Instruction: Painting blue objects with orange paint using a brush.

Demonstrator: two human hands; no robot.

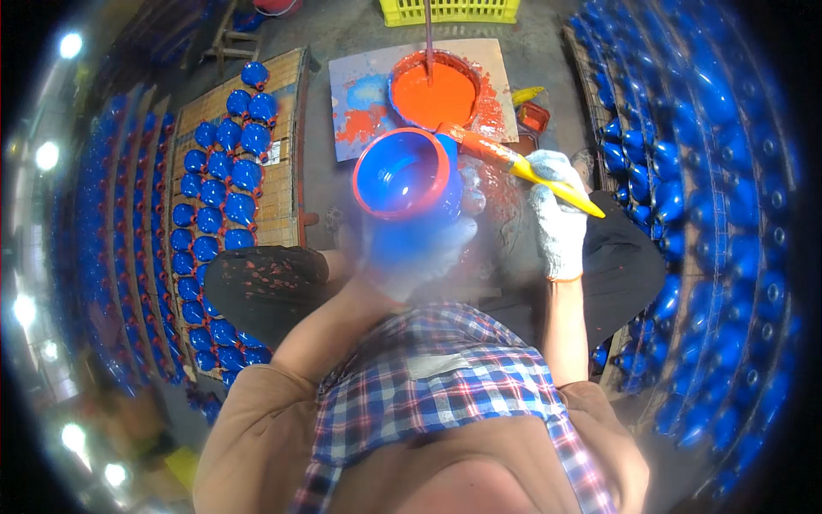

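Observation:
My left hand (417, 257), in a pale glove, is closed around a glossy blue pot (407, 184) with an orange-red rim. The pot is tilted so that its mouth and inside show; a hazy smear blurs its lower part and some of my fingers. In my right hand (556, 214), also gloved, is a paintbrush (497, 154) with a yellow handle. Its orange-coated bristles meet the pot near the right side of the rim. Just beyond the pot sits a round basin of orange paint (437, 98), with a thin stick (429, 38) standing in it.
Under the basin lies a paint-splashed board (342, 77). Rows of blue pots (218, 167) stand on slatted racks at left, and more blue pots (668, 188) fill the right side. A yellow crate (449, 12) is at the far edge. A small red container (534, 117) lies beside the board.

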